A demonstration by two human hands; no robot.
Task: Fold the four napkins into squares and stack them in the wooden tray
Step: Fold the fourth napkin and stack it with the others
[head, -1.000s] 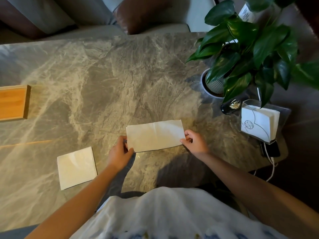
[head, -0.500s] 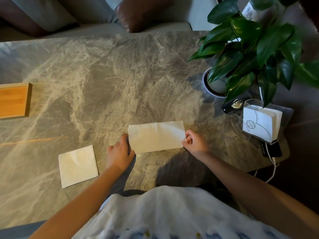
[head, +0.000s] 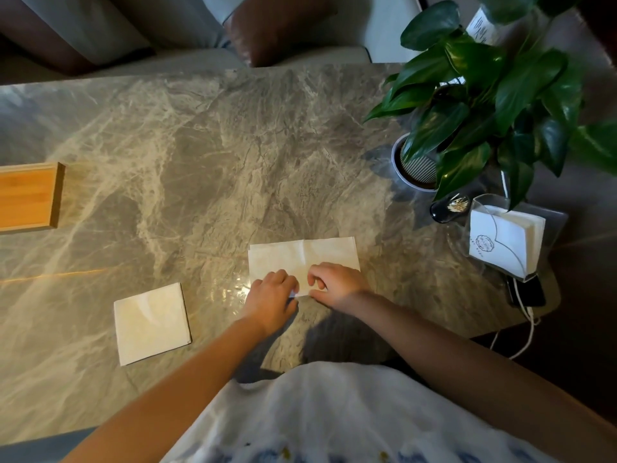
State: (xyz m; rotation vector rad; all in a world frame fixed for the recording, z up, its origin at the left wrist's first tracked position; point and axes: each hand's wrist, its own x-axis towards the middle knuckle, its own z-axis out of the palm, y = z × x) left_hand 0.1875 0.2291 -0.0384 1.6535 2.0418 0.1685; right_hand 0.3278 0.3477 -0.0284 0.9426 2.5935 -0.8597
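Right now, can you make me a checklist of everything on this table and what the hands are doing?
Surface: marble table, bare in the middle.
Job's things: rectangular napkin under both hands; square folded napkin lying apart; wooden tray at the left edge, no napkin seen on the part in view.
Clutter: potted plant, napkin holder, toothpick jar, phone.
Hands: left hand and right hand press the napkin's near edge; grip unclear.
Cables: white cable off the table edge.
Surroundings: sofa behind.
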